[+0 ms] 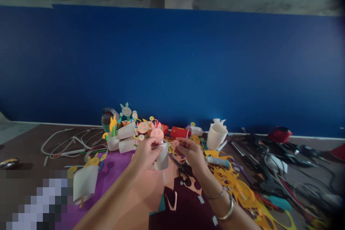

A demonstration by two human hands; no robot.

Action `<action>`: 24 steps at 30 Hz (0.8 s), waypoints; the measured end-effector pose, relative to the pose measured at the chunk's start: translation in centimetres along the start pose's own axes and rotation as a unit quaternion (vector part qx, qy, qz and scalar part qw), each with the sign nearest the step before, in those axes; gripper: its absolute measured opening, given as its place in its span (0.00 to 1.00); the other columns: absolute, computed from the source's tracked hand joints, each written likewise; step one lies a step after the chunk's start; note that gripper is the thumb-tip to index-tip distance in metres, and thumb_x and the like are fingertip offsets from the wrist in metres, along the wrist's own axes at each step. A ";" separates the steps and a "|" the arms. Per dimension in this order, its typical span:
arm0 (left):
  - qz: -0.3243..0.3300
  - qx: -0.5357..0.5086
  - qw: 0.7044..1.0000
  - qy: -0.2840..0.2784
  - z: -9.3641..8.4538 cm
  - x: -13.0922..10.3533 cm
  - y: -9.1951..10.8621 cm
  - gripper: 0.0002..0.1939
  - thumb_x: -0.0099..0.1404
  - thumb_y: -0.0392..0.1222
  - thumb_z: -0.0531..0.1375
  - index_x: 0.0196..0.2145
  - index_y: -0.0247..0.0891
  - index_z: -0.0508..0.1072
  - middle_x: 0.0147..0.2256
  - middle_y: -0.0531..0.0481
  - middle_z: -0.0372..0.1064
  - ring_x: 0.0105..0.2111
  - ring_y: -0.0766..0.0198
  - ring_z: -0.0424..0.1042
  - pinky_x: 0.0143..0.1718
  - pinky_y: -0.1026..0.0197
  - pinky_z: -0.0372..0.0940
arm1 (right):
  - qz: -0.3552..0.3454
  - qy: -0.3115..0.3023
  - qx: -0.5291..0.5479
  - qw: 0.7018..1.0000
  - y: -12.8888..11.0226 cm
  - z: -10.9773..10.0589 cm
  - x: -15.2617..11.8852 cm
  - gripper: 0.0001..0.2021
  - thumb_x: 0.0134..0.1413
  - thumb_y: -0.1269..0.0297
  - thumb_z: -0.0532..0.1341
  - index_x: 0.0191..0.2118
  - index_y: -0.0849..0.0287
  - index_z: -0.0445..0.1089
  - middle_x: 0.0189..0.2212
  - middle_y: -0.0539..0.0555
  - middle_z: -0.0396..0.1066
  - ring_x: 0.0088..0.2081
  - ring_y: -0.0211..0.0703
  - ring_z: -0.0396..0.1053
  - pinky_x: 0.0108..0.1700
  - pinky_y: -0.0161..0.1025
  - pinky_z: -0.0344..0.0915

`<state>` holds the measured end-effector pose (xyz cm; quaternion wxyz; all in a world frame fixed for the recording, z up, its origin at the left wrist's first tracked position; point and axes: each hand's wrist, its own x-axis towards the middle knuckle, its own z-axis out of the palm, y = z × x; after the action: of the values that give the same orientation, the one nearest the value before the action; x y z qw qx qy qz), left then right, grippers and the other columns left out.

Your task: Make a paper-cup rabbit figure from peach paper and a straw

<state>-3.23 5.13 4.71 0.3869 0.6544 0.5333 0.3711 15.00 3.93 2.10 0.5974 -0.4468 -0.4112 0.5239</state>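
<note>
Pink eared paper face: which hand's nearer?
Left. Left hand is at the pink face's lower edge; right hand is off to the right, at a small pink disc.

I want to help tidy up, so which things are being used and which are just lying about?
In use:
white cup and pink bunny face, at the left hand
pink paper circle, at the right hand

Just lying about, it seems:
yellow paper scraps
purple paper
white cables

Dim, soft light casts a faint shadow on the flat purple paper sheet; right corners darken, lower left pixelates.
</note>
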 end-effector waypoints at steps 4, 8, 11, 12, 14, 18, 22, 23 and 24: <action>0.004 -0.007 1.000 -0.006 0.0 -0.1 0.0 0.07 0.54 0.44 0.59 0.28 0.38 0.68 0.20 0.56 0.66 0.13 0.70 0.63 0.12 0.69 0.55 | 0.001 -0.003 -0.020 1.000 0.3 0.0 0.1 0.20 0.36 0.58 0.70 0.37 0.62 0.74 0.25 0.53 0.74 0.28 0.42 0.71 0.33 0.38 0.66; 0.005 -0.019 1.000 -0.019 0.1 -0.2 0.0 0.07 0.55 0.44 0.58 0.28 0.38 0.68 0.19 0.56 0.65 0.13 0.69 0.63 0.12 0.69 0.56 | -0.002 -0.012 -0.061 0.998 0.4 -0.2 0.1 0.16 0.40 0.55 0.68 0.34 0.62 0.75 0.25 0.53 0.74 0.28 0.42 0.70 0.32 0.37 0.65; 0.005 -0.013 1.000 -0.019 0.1 -0.2 0.0 0.07 0.54 0.44 0.58 0.27 0.38 0.67 0.18 0.56 0.64 0.13 0.68 0.63 0.13 0.68 0.56 | 0.008 -0.013 -0.078 0.997 0.2 -0.2 0.0 0.17 0.40 0.53 0.68 0.32 0.62 0.75 0.24 0.53 0.74 0.27 0.42 0.70 0.30 0.36 0.64; 0.006 -0.012 1.000 -0.020 0.1 -0.2 0.1 0.07 0.54 0.44 0.59 0.27 0.38 0.67 0.18 0.57 0.64 0.13 0.68 0.63 0.13 0.68 0.56 | 0.011 -0.015 -0.077 0.997 0.1 -0.1 0.0 0.17 0.40 0.52 0.68 0.31 0.62 0.75 0.23 0.53 0.73 0.27 0.42 0.70 0.30 0.36 0.64; 0.005 -0.012 1.000 -0.020 0.2 -0.3 0.1 0.07 0.54 0.44 0.59 0.27 0.38 0.68 0.17 0.57 0.63 0.13 0.69 0.63 0.13 0.68 0.56 | 0.012 -0.020 -0.075 0.997 0.0 0.0 -0.1 0.18 0.39 0.50 0.68 0.30 0.63 0.75 0.22 0.53 0.73 0.26 0.41 0.69 0.29 0.36 0.63; 0.005 -0.012 1.000 -0.022 0.1 -0.4 0.2 0.06 0.55 0.43 0.59 0.27 0.38 0.68 0.17 0.57 0.62 0.13 0.69 0.62 0.13 0.69 0.55 | 0.028 -0.019 -0.095 0.995 0.0 -0.2 -0.2 0.19 0.39 0.49 0.67 0.29 0.62 0.74 0.22 0.53 0.73 0.24 0.41 0.69 0.24 0.34 0.60; 0.012 -0.019 0.999 -0.028 0.1 -0.4 0.3 0.05 0.55 0.42 0.58 0.27 0.39 0.67 0.17 0.57 0.62 0.13 0.69 0.62 0.13 0.69 0.56 | 0.054 -0.028 -0.095 0.994 0.2 -0.5 0.1 0.18 0.39 0.50 0.68 0.30 0.61 0.74 0.22 0.53 0.74 0.24 0.40 0.69 0.24 0.33 0.58; 0.013 -0.021 0.999 -0.029 0.1 -0.3 0.2 0.05 0.56 0.42 0.58 0.27 0.39 0.67 0.16 0.57 0.62 0.13 0.69 0.62 0.13 0.69 0.56 | 0.054 -0.033 -0.092 0.994 0.2 -0.6 0.2 0.17 0.39 0.51 0.68 0.29 0.61 0.74 0.22 0.53 0.73 0.24 0.39 0.68 0.24 0.33 0.58; 0.014 -0.021 0.999 -0.029 0.1 -0.4 0.2 0.05 0.55 0.42 0.58 0.28 0.39 0.67 0.16 0.58 0.62 0.13 0.68 0.62 0.13 0.69 0.56 | 0.049 -0.038 -0.091 0.994 0.2 -0.6 0.3 0.17 0.39 0.51 0.68 0.29 0.62 0.74 0.21 0.53 0.73 0.23 0.38 0.67 0.24 0.33 0.58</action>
<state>-3.07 4.74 4.84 0.4109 0.6641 0.5043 0.3686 15.58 4.14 1.74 0.5123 -0.4987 -0.4570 0.5292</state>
